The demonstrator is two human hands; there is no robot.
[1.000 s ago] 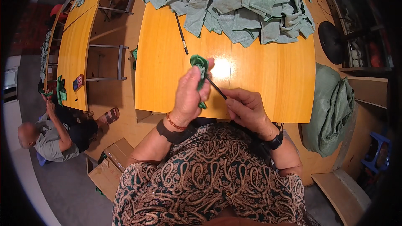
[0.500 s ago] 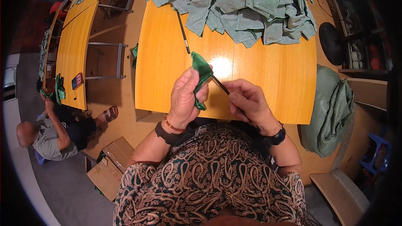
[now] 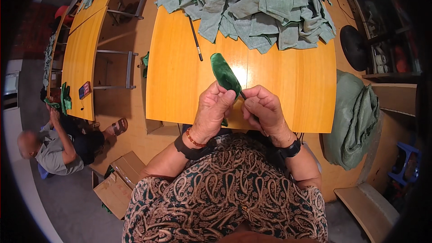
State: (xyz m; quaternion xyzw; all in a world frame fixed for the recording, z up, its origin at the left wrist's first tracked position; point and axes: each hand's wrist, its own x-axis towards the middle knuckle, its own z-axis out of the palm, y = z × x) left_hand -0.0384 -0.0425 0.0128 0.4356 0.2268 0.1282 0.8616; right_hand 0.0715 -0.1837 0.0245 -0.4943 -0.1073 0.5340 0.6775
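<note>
A dark green velvety fabric piece (image 3: 224,72) stands up from my left hand (image 3: 212,110), pinched between thumb and fingers, with a small end of it showing below. Close beside it, my right hand (image 3: 264,109) is closed on a thin black stick (image 3: 243,95). Its tip goes to the lower edge of the fabric; whether it lies inside the fabric I cannot tell. A second black stick (image 3: 196,40) lies on the yellow wooden table (image 3: 175,90), its far end by a large heap of grey-green fabric pieces (image 3: 252,9).
A large green bundle (image 3: 348,121) stands right of the table, near a blue stool (image 3: 403,164). Cardboard boxes (image 3: 118,184) lie at the lower left. At the left, a seated person (image 3: 63,148) handles green fabric by another yellow table (image 3: 83,58).
The green fabric has straightened from a folded shape into a longer upright one. My left hand has moved right and slightly down, and less of the stick shows between my hands.
</note>
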